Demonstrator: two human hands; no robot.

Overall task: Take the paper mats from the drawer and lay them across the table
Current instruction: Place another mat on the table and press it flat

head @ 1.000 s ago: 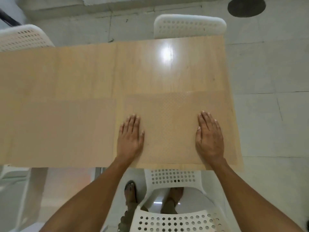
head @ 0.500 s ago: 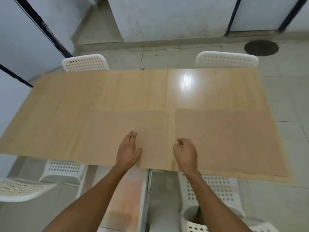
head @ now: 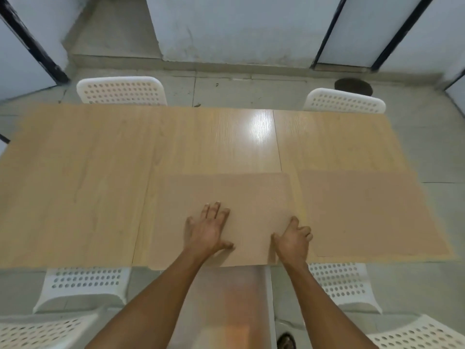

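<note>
Left hand (head: 208, 230) presses flat on the middle paper mat (head: 221, 197); right hand (head: 293, 239) pinches its edge

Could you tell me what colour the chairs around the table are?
White chairs with perforated holes, clearest in the head view.

White perforated chairs (head: 122, 91), tiled floor (head: 251, 89)

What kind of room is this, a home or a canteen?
I cannot tell which, but it looks like a plain dining area: a long wooden table with white perforated chairs on both sides, paper mats laid out, and a bare tiled floor.
</note>
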